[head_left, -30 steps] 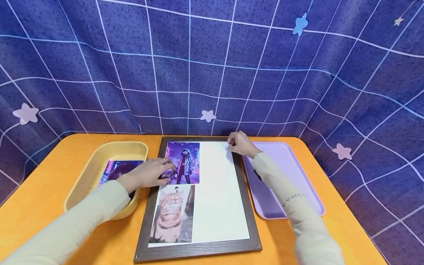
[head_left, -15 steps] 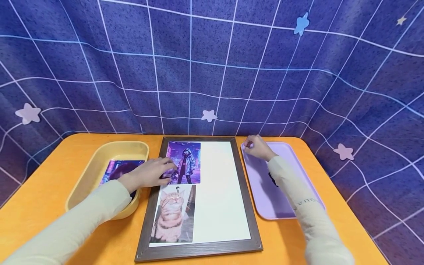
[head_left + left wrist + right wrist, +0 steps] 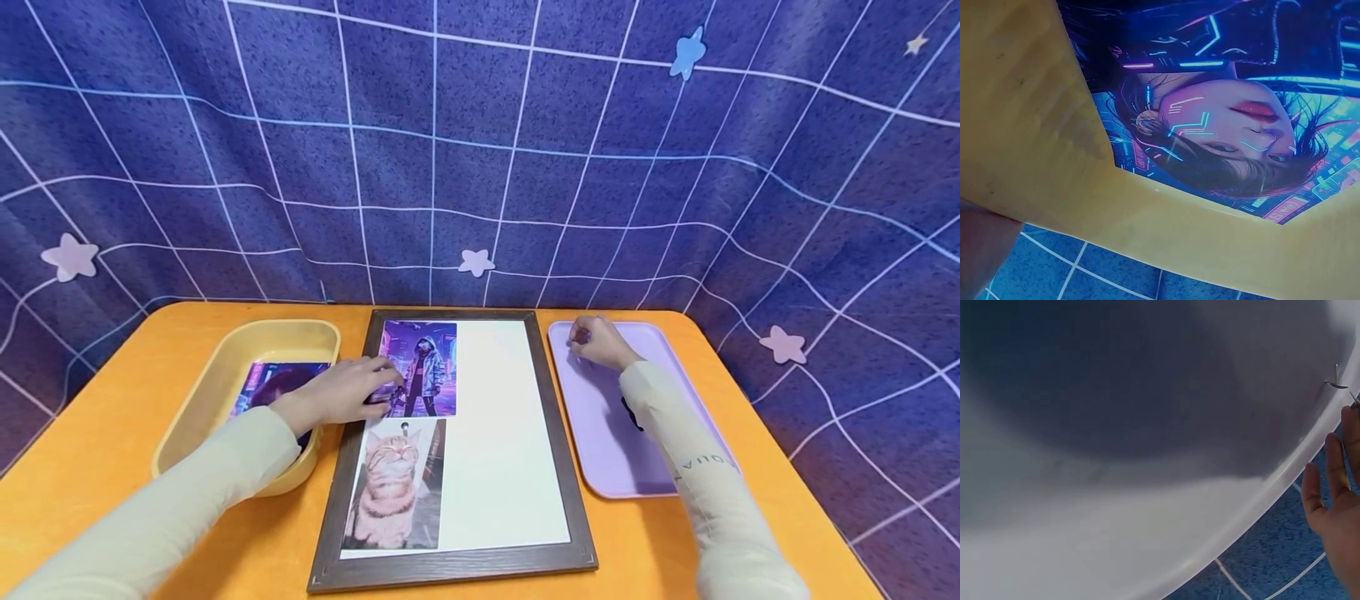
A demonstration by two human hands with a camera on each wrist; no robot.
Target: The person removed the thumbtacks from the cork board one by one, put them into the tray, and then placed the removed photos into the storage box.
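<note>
My left hand (image 3: 348, 388) rests its fingertips on the left edge of a purple neon picture (image 3: 431, 367) of a hooded figure, which lies at the top left of a dark-framed white board (image 3: 510, 442). Just below it, a cat picture (image 3: 390, 492) has a round-headed thumbtack (image 3: 405, 428) at its top edge. Over the far left corner of a lilac tray (image 3: 600, 467), my right hand (image 3: 597, 342) has thumb and forefinger brought together. In the right wrist view a small thumbtack (image 3: 1354, 399) shows at the fingertips, mostly cut off by the frame edge.
Another thumbtack (image 3: 1336, 378) sits on the tray beside the fingers. To the left stands a yellow bin (image 3: 180, 425) holding a neon portrait picture (image 3: 1222, 131), partly under my left forearm. A blue grid curtain (image 3: 420, 167) hangs behind the orange table (image 3: 127, 383).
My right hand has moved right, from the board's top right corner to over the lilac tray. The left hand stays on the purple picture.
</note>
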